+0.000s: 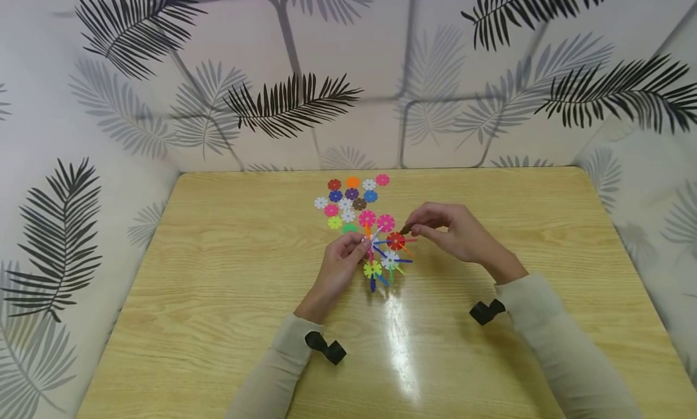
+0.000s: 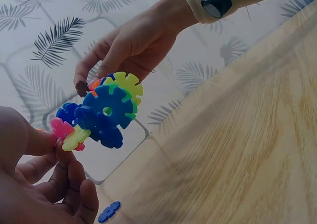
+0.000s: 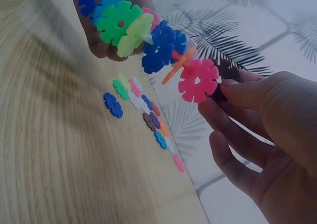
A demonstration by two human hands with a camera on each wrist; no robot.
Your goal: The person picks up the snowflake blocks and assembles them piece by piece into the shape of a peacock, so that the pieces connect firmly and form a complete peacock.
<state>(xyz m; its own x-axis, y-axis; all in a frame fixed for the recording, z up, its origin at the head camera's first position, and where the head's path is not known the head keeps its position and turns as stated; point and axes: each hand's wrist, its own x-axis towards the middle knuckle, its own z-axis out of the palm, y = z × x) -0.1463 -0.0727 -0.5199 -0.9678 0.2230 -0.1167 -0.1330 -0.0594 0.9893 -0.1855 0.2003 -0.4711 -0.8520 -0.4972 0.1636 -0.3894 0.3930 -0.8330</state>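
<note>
My left hand pinches a cluster of interlocking flower discs between thumb and fingers. Notched plastic pieces in red, white, yellow, pink, blue, green and orange slot together at many angles in it. On the cluster's right side, my right hand pinches a brown disc by thumb and fingertips. The right wrist view has this disc right at the edge of a pink disc of the cluster. In the left wrist view a large blue disc faces the camera, above the left fingertips.
Beyond the cluster, several loose flower discs lie flat on the wooden table. One loose blue disc sits a little apart from them. A leaf-patterned wall covering rises behind the table's far edge.
</note>
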